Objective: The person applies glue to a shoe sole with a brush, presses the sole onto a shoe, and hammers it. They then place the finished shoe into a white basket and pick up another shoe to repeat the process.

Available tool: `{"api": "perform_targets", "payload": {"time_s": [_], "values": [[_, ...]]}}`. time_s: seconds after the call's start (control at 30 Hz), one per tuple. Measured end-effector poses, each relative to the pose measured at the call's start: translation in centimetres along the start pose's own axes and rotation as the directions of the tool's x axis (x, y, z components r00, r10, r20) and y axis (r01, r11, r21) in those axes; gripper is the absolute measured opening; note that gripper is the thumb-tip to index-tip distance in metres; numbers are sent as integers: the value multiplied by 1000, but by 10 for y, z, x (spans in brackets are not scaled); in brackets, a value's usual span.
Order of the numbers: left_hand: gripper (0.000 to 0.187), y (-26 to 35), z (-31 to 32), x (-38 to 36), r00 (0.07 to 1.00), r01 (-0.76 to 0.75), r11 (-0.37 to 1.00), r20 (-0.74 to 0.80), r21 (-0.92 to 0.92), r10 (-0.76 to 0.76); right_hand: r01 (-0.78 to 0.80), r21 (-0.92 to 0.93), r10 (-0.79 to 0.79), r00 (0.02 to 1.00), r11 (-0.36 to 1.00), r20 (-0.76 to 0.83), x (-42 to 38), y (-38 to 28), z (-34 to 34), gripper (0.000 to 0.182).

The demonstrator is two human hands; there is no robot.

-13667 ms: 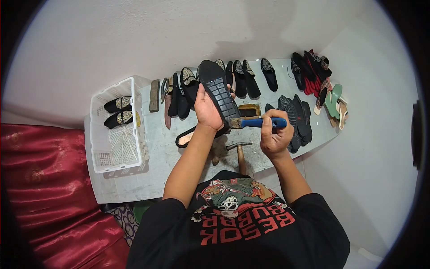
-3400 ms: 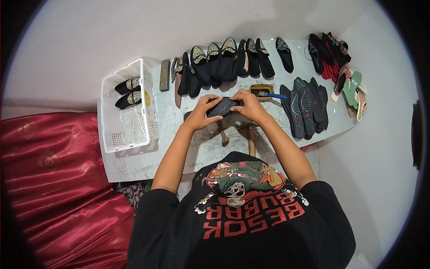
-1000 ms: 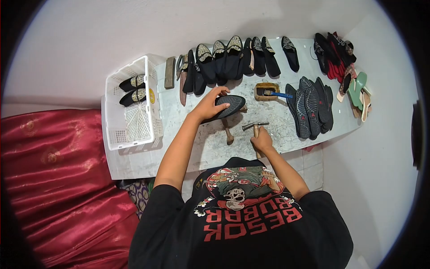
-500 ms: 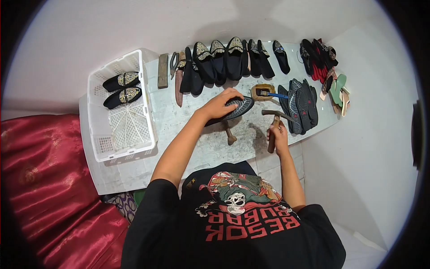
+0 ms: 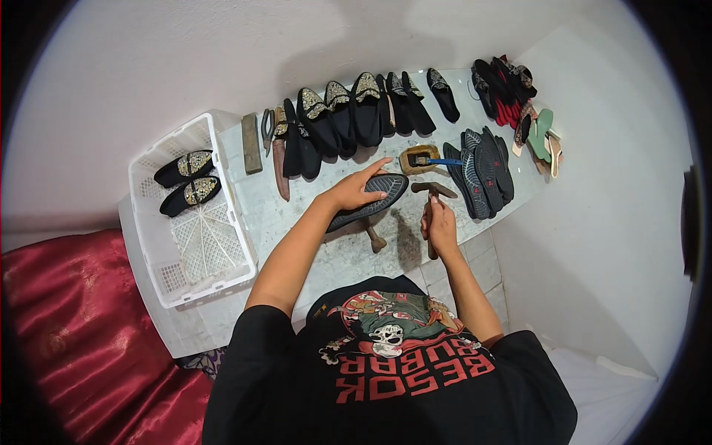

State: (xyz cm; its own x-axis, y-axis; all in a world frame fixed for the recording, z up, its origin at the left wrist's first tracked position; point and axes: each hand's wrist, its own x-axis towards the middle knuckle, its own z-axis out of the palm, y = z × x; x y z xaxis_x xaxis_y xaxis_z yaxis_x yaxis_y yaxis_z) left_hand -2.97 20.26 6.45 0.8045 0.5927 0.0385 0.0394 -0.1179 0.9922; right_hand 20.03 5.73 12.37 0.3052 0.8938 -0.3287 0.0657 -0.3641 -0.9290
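My left hand [image 5: 353, 191] grips a dark shoe [image 5: 382, 194] that lies with its patterned grey sole facing up, the thumb across the sole. Beneath that shoe a brown foot-like stand [image 5: 377, 241] pokes out toward me; what the shoe rests on is hidden. In my right hand [image 5: 440, 225] is a hammer [image 5: 434, 189], its handle wrapped by closed fingers and its head raised to the right of the shoe's toe, apart from it. Close by stands a small yellowish container [image 5: 410, 167] with a blue-handled brush [image 5: 445, 161] across it.
Black shoes with glittery fronts [image 5: 319, 119] line the table's back edge. Dark soles [image 5: 482, 174] are stacked at right, near green sole pieces [image 5: 541, 133]. A white basket [image 5: 245, 278] at left holds two shoes [image 5: 191, 190]. Pliers [image 5: 268, 130], a sheath-like brown tool [image 5: 280, 167] and a block [image 5: 251, 144] lie behind.
The hammer has shifted left, closer to the shoe's toe, and its head has turned. My left hand still holds the shoe, with its fingers more spread. The whole view has shifted slightly.
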Motion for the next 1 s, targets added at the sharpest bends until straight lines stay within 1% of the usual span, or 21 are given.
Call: {"api": "perform_targets", "payload": {"time_s": [0.07,0.13,0.2,0.23,0.27,0.33,0.37,0.4,0.43,0.47,0.5,0.57,0.6,0.63,0.7,0.77,0.8,0.87,0.93,0.97,1.0], "values": [[92,-8,2,1,1000,-4,1000,21,8,4,-19,-23,19,1000,1000,22,3,-7,4,43],[83,-16,5,2,999,-4,996,-42,-89,1,-25,-18,26,999,1000,34,5,-17,8,43],[81,-18,5,2,999,-12,994,-44,-105,8,-4,33,2,999,999,47,4,-31,12,43],[78,-16,5,1,999,-20,993,-48,-113,15,-5,28,3,999,1000,47,0,-39,15,43],[80,-14,4,1,1000,6,984,-27,-179,-11,52,61,-53,998,997,24,-2,-47,18,43],[80,-10,3,0,999,10,987,-31,-161,-15,152,95,-152,988,984,0,1,-48,20,43],[80,-8,3,0,999,20,989,-30,-144,-24,154,94,-154,988,984,-3,7,-38,20,43],[80,-10,4,0,999,18,989,-25,-146,-22,219,-128,-218,976,967,19,15,-26,21,44],[80,-13,4,1,999,11,992,-38,-129,-16,275,-342,-273,961,899,54,17,-19,23,45],[80,-16,5,1,999,3,994,-52,-111,-8,169,-212,-154,984,962,85,19,-12,26,52],[80,-14,4,1,999,0,994,-51,-111,-6,170,-213,-156,984,962,83,20,-12,23,52],[79,-12,6,-1,999,16,978,-43,-206,-26,17,-242,-2,998,970,64,25,-14,14,52],[79,-15,7,-1,999,16,977,-44,-213,-26,30,-252,-14,998,967,62,22,-21,16,49],[79,-19,7,-1,999,5,977,-50,-212,-16,26,-255,-12,998,967,56,21,-18,18,49],[79,-19,5,3,999,-17,978,-54,-209,6,135,-303,-129,991,943,40,24,-12,19,47],[69,-17,1,3,998,49,995,-44,-87,-53,170,-325,-165,985,930,43,27,-7,18,45],[69,-20,-1,5,998,45,995,-47,-88,-49,200,-328,-192,980,924,56,27,-8,19,45],[56,-26,-2,12,986,155,982,71,-109,-148,230,-334,-220,973,914,68,27,-13,14,45],[55,-25,-2,13,987,154,982,63,-109,-147,277,-538,-288,955,796,65,21,-31,14,44],[53,-25,-2,11,987,156,982,51,-109,-151,280,-537,-286,955,796,74,18,-37,17,44],[53,-26,-2,11,987,161,980,44,-114,-157,284,-498,-296,953,819,56,13,-41,19,44]]}}
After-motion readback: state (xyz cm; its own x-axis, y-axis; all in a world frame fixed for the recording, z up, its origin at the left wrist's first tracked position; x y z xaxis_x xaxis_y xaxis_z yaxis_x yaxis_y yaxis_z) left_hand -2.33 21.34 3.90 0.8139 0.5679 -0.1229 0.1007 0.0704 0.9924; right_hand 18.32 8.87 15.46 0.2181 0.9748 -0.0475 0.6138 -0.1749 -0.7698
